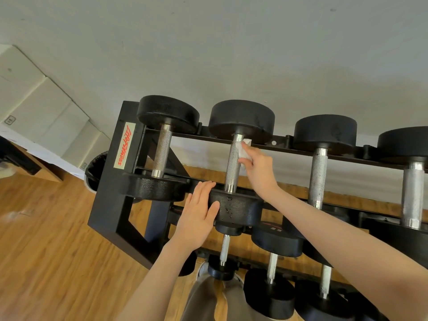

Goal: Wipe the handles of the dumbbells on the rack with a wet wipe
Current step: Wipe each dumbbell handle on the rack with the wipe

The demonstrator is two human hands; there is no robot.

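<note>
Hands apart: right hand (259,167) pinches wipe (245,150) against handle (234,163) (neighbouring dumbbells (320,144) close), left hand (199,214) flat on weight (238,209).

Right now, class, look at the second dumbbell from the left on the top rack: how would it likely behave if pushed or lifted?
The dumbbell is probably heavy for its size, given its thick black ends. The round ends might roll off the rack; the left hand braces one. The knurled handle likely grips well, though the wet wipe in the right hand may leave it slicker.
</note>
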